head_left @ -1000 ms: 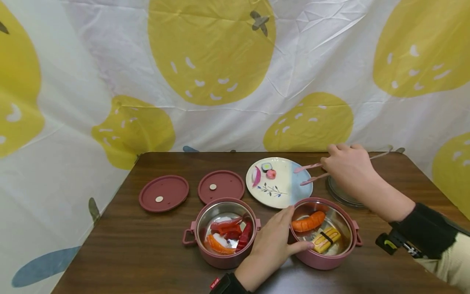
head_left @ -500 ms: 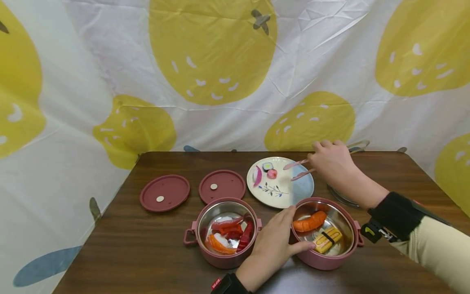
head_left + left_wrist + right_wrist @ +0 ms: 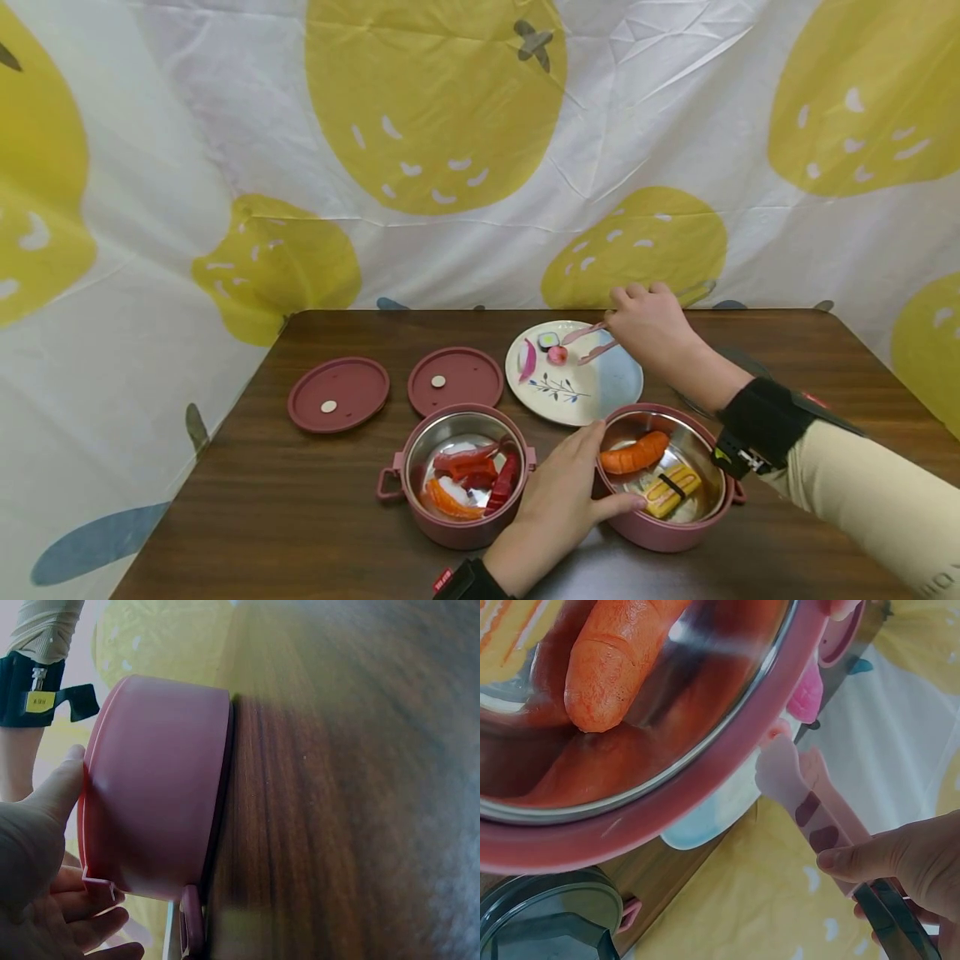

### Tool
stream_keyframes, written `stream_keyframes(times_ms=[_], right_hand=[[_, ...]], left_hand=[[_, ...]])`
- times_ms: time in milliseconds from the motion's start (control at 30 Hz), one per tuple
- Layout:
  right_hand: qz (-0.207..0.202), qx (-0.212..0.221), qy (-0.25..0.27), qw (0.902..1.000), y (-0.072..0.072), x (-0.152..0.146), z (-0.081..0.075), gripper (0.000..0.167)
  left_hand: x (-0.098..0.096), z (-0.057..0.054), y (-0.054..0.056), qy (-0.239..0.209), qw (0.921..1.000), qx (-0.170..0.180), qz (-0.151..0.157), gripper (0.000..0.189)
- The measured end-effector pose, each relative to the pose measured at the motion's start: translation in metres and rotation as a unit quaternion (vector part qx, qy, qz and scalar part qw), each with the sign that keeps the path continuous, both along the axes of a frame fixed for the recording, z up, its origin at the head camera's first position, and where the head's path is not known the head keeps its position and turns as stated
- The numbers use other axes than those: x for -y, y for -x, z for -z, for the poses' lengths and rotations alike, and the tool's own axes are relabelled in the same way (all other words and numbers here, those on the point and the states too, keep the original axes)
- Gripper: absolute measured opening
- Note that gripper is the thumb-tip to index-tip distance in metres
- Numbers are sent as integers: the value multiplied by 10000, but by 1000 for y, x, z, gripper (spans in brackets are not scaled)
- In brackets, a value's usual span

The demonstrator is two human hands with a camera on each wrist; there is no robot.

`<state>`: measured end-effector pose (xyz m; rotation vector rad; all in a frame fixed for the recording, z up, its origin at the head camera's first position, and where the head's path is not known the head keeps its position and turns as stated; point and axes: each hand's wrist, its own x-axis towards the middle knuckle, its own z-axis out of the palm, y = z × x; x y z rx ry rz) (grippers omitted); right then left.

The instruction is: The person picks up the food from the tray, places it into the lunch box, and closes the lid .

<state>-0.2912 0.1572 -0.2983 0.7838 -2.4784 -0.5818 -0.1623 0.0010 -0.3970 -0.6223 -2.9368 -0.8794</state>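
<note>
My right hand [image 3: 651, 323] grips a pair of pink tongs [image 3: 597, 353] over the plate [image 3: 624, 379]. Their parted tips stand beside a small round pink toy food piece [image 3: 557, 356]. Close to it lie a toy sushi roll [image 3: 548, 340] and a pink-and-white crescent piece [image 3: 528, 360]. My left hand [image 3: 553, 496] rests against the right pink pot [image 3: 663, 537], thumb at its rim [image 3: 84, 769] and fingers extended along its side. In that pot are an orange ribbed piece [image 3: 634, 453] and yellow egg sushi with a black band [image 3: 672, 490].
Left of my left hand stands a second pink pot [image 3: 465, 533] with red and orange toy food inside. Two dark pink lids [image 3: 360, 387] [image 3: 468, 379] lie behind it. A glass-topped container lid [image 3: 555, 900] lies behind the right pot, mostly hidden by my right arm in the head view.
My right hand has moved left over the plate with the tongs, bringing the tips from the plate's blue side to the round pink piece. My left hand has stayed at the pot.
</note>
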Motion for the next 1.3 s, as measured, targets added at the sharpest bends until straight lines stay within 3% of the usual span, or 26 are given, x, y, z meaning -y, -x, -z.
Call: stream_keyframes(times_ms=[467, 867, 1300], right_hand=[[-261, -271, -143, 9992, 11, 13, 15, 5], [-330, -303, -213, 9988, 14, 20, 23, 13], [-304, -354, -167, 9988, 2, 11, 11, 13]], left_hand=[[0, 0, 0, 1, 10000, 90, 16, 91], [1, 0, 0, 21, 10000, -47, 56, 90], [0, 0, 2, 105, 9999, -9, 38, 92]])
